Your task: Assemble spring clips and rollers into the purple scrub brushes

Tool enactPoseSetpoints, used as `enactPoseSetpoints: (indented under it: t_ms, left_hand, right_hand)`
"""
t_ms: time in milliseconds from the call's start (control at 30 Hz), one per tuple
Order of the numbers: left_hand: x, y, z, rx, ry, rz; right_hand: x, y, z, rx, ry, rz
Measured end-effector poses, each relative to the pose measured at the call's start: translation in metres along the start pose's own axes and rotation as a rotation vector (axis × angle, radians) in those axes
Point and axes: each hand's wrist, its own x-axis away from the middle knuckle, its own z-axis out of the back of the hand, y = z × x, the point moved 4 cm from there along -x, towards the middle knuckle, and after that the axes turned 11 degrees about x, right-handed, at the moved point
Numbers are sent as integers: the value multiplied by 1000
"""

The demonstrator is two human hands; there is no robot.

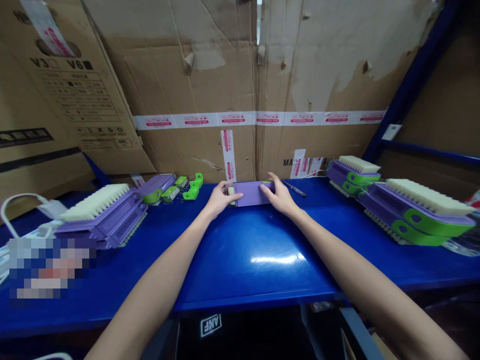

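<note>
A purple brush body [252,194] stands on edge at the back middle of the blue table, its flat side facing me. A sliver of green shows along its top by my right fingers. My left hand [218,199] grips its left end, thumb on the face, beside a small cream part [231,191]. My right hand [280,195] closes on the other end, thumb in front and index finger raised above. Behind the body, the remaining fingers are mostly hidden. Just right of that hand lies a slim screwdriver [295,188].
Purple brushes with cream bristles [99,202] are stacked at left; more green-ended brushes [416,207] lie at right. Green plastic pieces [194,187] and a purple part [155,187] sit back left. A white cable [17,200] runs at far left. Cardboard [187,75] walls the back.
</note>
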Motion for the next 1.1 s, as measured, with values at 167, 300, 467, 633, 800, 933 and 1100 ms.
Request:
enactPoseSetpoints:
  t_ms: [167,300,467,633,800,933,1100]
  left_hand:
    - [-3,1,5,-123,-42,-53]
    - [-4,7,15,-419,-25,-205]
    - [-2,16,17,-631,-26,-351]
    - [3,22,11,-935,-70,-441]
    - [6,22,12,-1102,-26,-370]
    - [7,17,13,-1045,-46,-299]
    - [9,10,8,-975,-119,-259]
  right_hand:
    - [-2,13,-5,-19,-52,-51]
    - [1,5,-5,62,-66,99]
    - [3,-4,-4,76,-55,132]
    - [0,2,-3,-67,-12,-36]
    - [1,9,-9,-116,-107,-93]
    - [2,6,-10,-91,-110,-76]
    - [2,3,-11,-17,-144,-6]
